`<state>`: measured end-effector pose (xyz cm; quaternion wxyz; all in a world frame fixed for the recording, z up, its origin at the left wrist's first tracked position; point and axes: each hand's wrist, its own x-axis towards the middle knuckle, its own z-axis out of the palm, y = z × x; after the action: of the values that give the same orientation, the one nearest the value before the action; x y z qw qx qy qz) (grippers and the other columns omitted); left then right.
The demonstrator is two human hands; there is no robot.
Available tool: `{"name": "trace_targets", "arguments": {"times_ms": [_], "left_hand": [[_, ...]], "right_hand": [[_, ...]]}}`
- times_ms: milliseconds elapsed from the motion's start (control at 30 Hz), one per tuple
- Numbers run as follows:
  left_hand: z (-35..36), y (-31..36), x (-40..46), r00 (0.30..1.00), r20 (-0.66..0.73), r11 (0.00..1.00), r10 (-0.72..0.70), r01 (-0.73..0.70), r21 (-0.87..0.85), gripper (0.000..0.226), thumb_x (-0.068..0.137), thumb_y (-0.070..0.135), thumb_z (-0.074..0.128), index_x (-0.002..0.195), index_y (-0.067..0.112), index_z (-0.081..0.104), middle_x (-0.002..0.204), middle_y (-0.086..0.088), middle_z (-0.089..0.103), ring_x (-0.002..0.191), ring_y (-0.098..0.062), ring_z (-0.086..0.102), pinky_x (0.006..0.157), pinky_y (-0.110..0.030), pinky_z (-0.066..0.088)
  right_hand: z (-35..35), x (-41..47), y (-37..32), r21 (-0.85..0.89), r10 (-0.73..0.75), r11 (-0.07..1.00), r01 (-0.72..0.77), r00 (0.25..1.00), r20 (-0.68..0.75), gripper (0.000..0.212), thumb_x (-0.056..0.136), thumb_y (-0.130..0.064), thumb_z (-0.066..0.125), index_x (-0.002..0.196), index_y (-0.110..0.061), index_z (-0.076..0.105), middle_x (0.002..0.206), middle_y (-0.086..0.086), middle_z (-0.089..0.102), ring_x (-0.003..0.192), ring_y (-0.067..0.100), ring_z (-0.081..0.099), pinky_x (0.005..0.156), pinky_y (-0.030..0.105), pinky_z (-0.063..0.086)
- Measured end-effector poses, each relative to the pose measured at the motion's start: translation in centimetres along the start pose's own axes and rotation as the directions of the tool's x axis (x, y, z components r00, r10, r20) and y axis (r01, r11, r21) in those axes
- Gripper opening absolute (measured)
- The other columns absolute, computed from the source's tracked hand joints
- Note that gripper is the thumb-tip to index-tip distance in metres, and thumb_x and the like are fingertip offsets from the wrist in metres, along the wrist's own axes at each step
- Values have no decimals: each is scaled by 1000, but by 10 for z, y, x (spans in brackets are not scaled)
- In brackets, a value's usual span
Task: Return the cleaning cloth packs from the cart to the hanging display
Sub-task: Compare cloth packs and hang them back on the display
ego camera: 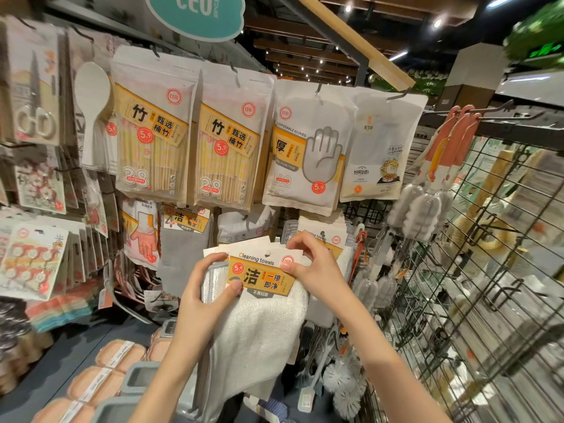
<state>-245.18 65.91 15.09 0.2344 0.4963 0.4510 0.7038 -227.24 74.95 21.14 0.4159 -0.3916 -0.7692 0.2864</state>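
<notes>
At the lower centre of the frame, both hands hold a stack of cleaning towel packs (259, 288), white cloths hanging below an orange card header printed "Cleaning towels". The left hand (203, 296) grips the stack's left edge, fingers curled behind the cloth and thumb pressed on the front of the card. The right hand (316, 264) pinches the card's upper right corner between thumb and curled fingers. The stack is held in the air in front of the hanging display, just below the middle of the frame, its card overlapping another cleaning towel pack (328, 239) already hanging behind the right hand.

Left of it hang a grey cloth pack (183, 251) and a household gloves pack (141, 236). Above, across the middle, hang two bamboo chopstick packs (152, 132) and a disposable gloves pack (305, 151). At right, sponge bottle brushes (424, 215) hang on a wire grid rack (503, 270).
</notes>
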Motion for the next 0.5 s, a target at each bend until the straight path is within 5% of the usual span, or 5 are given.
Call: {"name": "trace_targets", "arguments": {"times_ms": [100, 267, 500], "left_hand": [[-1, -2, 0, 998, 44, 998, -44, 46, -40, 36, 82, 17, 72, 112, 33, 60, 115, 17, 65, 112, -14, 60, 95, -33, 47], [5, 1, -1, 998, 35, 999, -49, 49, -1, 33, 80, 9, 72, 103, 29, 61, 105, 23, 67, 96, 15, 57, 74, 0, 41], [6, -2, -2, 998, -3, 997, -65, 65, 39, 33, 77, 14, 76, 100, 33, 61, 103, 32, 63, 99, 18, 54, 77, 2, 37]], "right_hand": [[-6, 2, -3, -2, -29, 1000, 29, 1000, 1, 40, 73, -4, 75, 79, -36, 53, 87, -19, 58, 85, -6, 53, 80, 12, 41], [-9, 3, -1, -19, -38, 999, 38, 999, -15, 39, 73, -5, 76, 81, -36, 55, 88, -21, 59, 84, -7, 52, 75, 5, 37], [-11, 3, 10, 16, 23, 1000, -23, 1000, -12, 38, 74, -6, 74, 78, -39, 55, 85, -28, 59, 79, 0, 47, 76, 12, 38]]}}
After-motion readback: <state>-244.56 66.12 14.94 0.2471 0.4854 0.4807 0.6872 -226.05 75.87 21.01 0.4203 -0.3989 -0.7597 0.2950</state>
